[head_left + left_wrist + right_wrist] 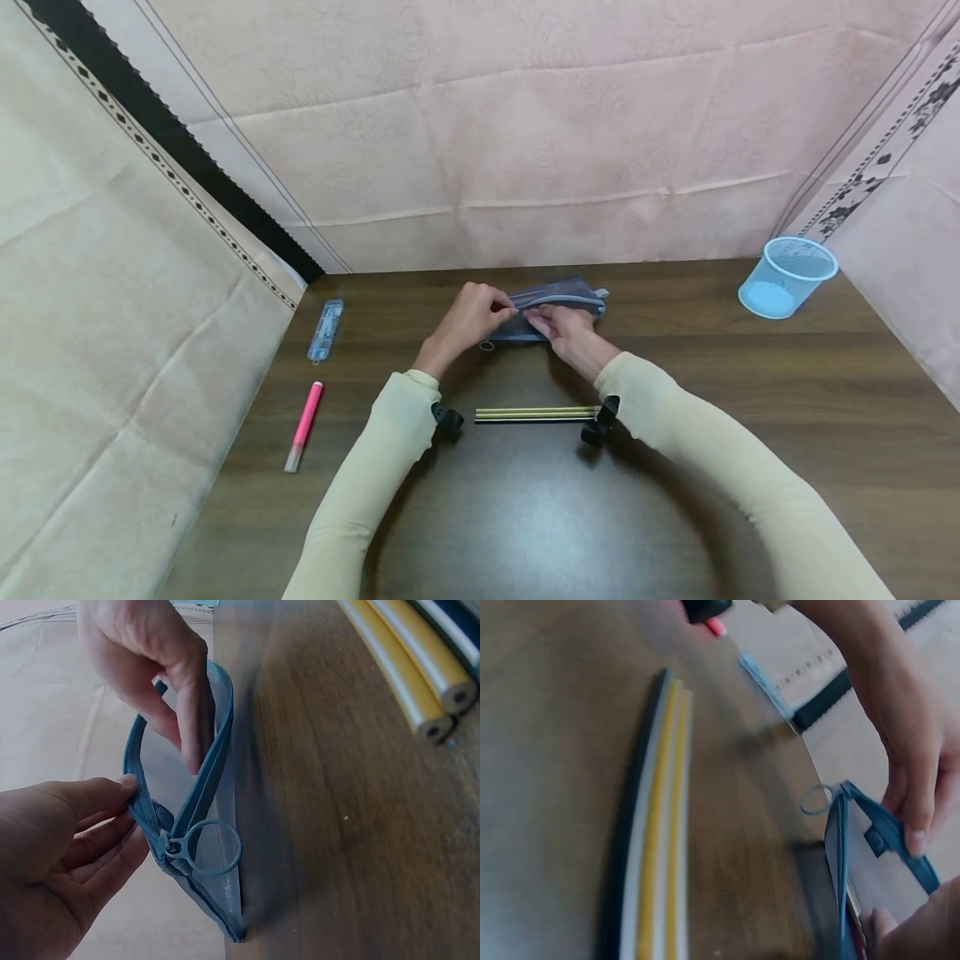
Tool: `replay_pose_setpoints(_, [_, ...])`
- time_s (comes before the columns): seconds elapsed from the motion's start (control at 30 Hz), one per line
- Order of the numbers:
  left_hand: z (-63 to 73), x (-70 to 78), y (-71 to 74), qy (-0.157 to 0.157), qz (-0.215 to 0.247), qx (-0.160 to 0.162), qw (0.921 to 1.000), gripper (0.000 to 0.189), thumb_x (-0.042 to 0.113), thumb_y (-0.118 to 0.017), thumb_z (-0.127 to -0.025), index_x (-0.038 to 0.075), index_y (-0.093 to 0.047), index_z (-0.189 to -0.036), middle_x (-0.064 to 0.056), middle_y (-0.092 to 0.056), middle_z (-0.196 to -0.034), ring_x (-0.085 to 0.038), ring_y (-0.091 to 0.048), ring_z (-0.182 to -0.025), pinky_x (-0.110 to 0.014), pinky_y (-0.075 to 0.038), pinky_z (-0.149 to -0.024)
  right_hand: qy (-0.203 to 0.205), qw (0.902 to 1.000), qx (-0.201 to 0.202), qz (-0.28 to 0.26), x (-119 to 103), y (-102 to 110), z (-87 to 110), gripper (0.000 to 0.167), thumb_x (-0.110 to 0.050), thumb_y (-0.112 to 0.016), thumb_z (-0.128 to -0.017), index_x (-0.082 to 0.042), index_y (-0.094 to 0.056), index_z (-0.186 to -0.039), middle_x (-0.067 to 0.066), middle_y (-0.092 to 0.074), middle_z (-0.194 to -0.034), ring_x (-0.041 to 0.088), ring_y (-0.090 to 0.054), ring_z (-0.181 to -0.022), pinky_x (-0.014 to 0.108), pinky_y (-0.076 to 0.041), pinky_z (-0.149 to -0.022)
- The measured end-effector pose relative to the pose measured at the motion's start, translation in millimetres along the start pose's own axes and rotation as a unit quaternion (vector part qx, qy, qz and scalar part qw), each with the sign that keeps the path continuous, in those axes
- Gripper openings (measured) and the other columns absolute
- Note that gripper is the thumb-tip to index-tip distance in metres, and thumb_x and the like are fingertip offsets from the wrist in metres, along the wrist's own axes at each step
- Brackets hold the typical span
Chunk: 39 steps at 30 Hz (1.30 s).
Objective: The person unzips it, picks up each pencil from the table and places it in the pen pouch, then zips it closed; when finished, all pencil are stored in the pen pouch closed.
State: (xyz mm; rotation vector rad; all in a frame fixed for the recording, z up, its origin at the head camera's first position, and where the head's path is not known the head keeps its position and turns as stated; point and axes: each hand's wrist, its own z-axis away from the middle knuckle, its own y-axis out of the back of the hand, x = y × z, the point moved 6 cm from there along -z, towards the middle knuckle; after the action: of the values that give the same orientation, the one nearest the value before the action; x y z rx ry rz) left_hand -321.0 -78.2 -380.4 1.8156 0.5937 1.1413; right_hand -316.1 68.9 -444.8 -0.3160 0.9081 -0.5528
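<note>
A blue-grey translucent zip pouch lies near the table's back edge, its mouth spread apart. My left hand pinches one side of the zipped rim between thumb and fingers, close to the end with the ring pull. My right hand is at the opening, its extended fingers pointing down between the two rims in the left wrist view. Those fingertips are partly hidden by the pouch. Two yellow-and-silver pencils and a dark one lie side by side in front of the pouch.
A pink marker and a light-blue, flat item in clear wrapping lie along the table's left side. At the back right stands a blue mesh cup. Patterned cloth hangs behind the table.
</note>
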Motion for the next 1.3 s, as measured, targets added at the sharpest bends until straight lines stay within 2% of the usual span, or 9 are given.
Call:
replay_pose_setpoints(0.2, [1.1, -0.3, 2.2, -0.007, -0.005, 0.004, 1.0000, 0.014, 0.017, -0.071, -0.095, 0.008, -0.081, -0.100, -0.006, -0.079, -0.097, -0.013, -0.070, -0.085, -0.028, -0.058, -0.077, 0.026, 0.9775, -0.131, 0.164, 16.5, -5.6, 34.3, 0.041, 0.003, -0.047, -0.103, 0.011, -0.046, -0.143, 0.031, -0.052, -0.144, 0.033, -0.056, -0.133, 0.036, -0.048, -0.108])
replay_pose_setpoints(0.27, [2.2, -0.7, 2.1, -0.008, 0.001, 0.003, 1.0000, 0.014, 0.016, -0.071, -0.095, 0.007, -0.081, -0.100, -0.006, -0.079, -0.097, -0.013, -0.070, -0.083, -0.028, -0.058, -0.076, 0.060, 0.9576, -0.154, 0.236, 19.9, -4.0, 45.5, 0.038, -0.001, -0.051, -0.103, 0.011, -0.051, -0.139, 0.030, -0.058, -0.137, 0.032, -0.063, -0.125, 0.039, -0.050, -0.106])
replay_pose_setpoints(0.33, [3.5, -1.1, 1.9, -0.008, 0.007, 0.003, 0.9999, 0.014, 0.016, -0.070, -0.096, 0.007, -0.081, -0.099, -0.006, -0.079, -0.096, -0.013, -0.070, -0.082, -0.028, -0.058, -0.075, 0.116, 0.9196, -0.177, 0.330, 20.9, -2.4, 54.7, 0.033, -0.005, -0.055, -0.103, 0.010, -0.059, -0.132, 0.027, -0.066, -0.126, 0.029, -0.071, -0.113, 0.040, -0.055, -0.100])
replay_pose_setpoints(0.4, [4.3, -1.5, 1.0, -0.008, 0.011, 0.001, 0.9999, 0.014, 0.016, -0.070, -0.096, 0.008, -0.081, -0.099, -0.006, -0.079, -0.096, -0.012, -0.070, -0.081, -0.027, -0.058, -0.074, 0.191, 0.8512, -0.199, 0.447, 19.8, -1.5, 63.8, 0.028, -0.009, -0.060, -0.101, 0.006, -0.068, -0.123, 0.020, -0.074, -0.114, 0.024, -0.074, -0.098, 0.037, -0.059, -0.090])
replay_pose_setpoints(0.57, [5.1, -3.0, -0.3, -0.002, 0.016, -0.003, 0.9999, 0.015, 0.018, -0.069, -0.097, 0.009, -0.081, -0.100, -0.004, -0.078, -0.096, -0.010, -0.070, -0.081, -0.025, -0.058, -0.073, 0.373, 0.6048, -0.253, 0.656, 21.5, -2.7, 90.4, 0.010, -0.011, -0.071, -0.094, -0.006, -0.079, -0.097, 0.004, -0.078, -0.091, 0.011, -0.068, -0.079, 0.027, -0.055, -0.072])
replay_pose_setpoints(0.63, [5.1, -3.3, 0.5, 0.002, 0.017, 0.000, 0.9998, 0.015, 0.018, -0.069, -0.097, 0.009, -0.081, -0.100, -0.004, -0.079, -0.096, -0.010, -0.070, -0.082, -0.026, -0.058, -0.073, 0.408, 0.5397, -0.273, 0.684, 25.4, -2.6, 98.2, 0.007, -0.009, -0.072, -0.092, -0.008, -0.079, -0.092, 0.000, -0.076, -0.088, 0.009, -0.067, -0.079, 0.027, -0.055, -0.071])
replay_pose_setpoints(0.7, [5.1, -3.1, 1.4, 0.004, 0.018, 0.002, 0.9998, 0.015, 0.017, -0.069, -0.096, 0.009, -0.081, -0.101, -0.005, -0.079, -0.097, -0.011, -0.070, -0.082, -0.026, -0.058, -0.073, 0.423, 0.4976, -0.281, 0.703, 29.7, -1.9, 103.1, 0.006, -0.008, -0.073, -0.091, -0.010, -0.078, -0.089, -0.002, -0.073, -0.085, 0.008, -0.067, -0.080, 0.027, -0.056, -0.071])
replay_pose_setpoints(0.83, [4.5, -2.4, 0.8, 0.005, 0.015, -0.001, 0.9999, 0.015, 0.018, -0.069, -0.097, 0.009, -0.081, -0.101, -0.005, -0.079, -0.097, -0.011, -0.071, -0.083, -0.026, -0.058, -0.074, 0.420, 0.4651, -0.278, 0.728, 36.5, 1.2, 104.9, 0.010, -0.007, -0.071, -0.091, -0.012, -0.076, -0.084, -0.004, -0.068, -0.082, 0.007, -0.062, -0.076, 0.027, -0.054, -0.068])
replay_pose_setpoints(1.3, [2.9, -1.0, 0.1, -0.001, 0.013, -0.002, 0.9999, 0.015, 0.017, -0.070, -0.096, 0.008, -0.081, -0.101, -0.006, -0.078, -0.098, -0.012, -0.070, -0.083, -0.027, -0.058, -0.076, 0.411, 0.4465, -0.292, 0.739, 41.7, 7.2, 108.6, 0.022, 0.002, -0.067, -0.088, -0.013, -0.067, -0.072, -0.006, -0.055, -0.070, 0.006, -0.045, -0.064, 0.020, -0.039, -0.055])
